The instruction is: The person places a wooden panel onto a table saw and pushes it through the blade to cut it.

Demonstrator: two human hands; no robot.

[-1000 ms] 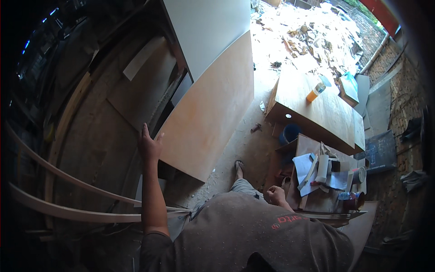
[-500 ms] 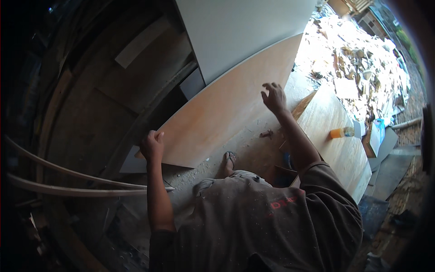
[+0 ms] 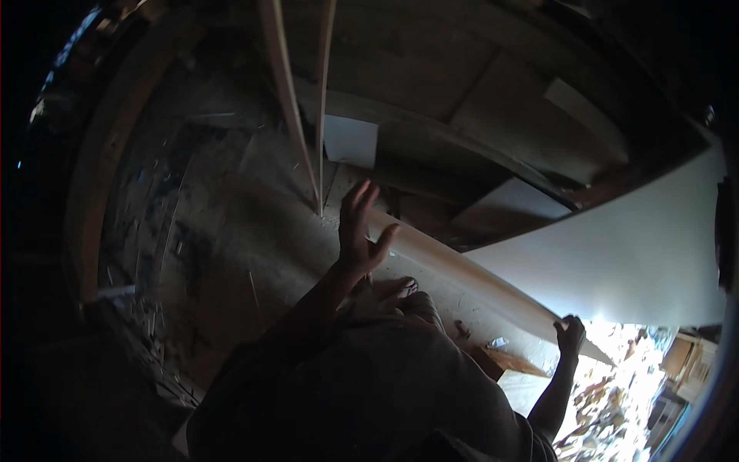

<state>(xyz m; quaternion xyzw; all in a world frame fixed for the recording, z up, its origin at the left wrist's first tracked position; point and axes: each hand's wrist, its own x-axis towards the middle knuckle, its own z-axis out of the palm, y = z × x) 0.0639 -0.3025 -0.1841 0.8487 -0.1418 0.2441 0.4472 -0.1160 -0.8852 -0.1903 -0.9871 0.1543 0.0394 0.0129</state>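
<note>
My left hand (image 3: 363,227) is raised in mid-view with fingers and thumb apart, in front of the near end of the long plywood panel (image 3: 473,277), which is seen almost edge-on. I cannot tell whether it touches the panel. My right hand (image 3: 568,335) grips that panel's edge toward the bright opening at lower right. A broad white sheet (image 3: 616,246) stands behind the panel. Below my left hand, my sandaled foot (image 3: 406,286) shows on the dusty floor.
Two long thin strips (image 3: 289,96) rise beyond my left hand, beside a small pale offcut (image 3: 350,140). Dark boards (image 3: 508,100) lie behind. A timber beam (image 3: 108,177) runs down the left. A wooden box (image 3: 496,362) and a scrap heap (image 3: 616,393) are at lower right.
My view has swung left, moving the panels to the right. My left hand has opened from the panel's end; my right hand, earlier raised with fingers apart, now holds the panel's edge.
</note>
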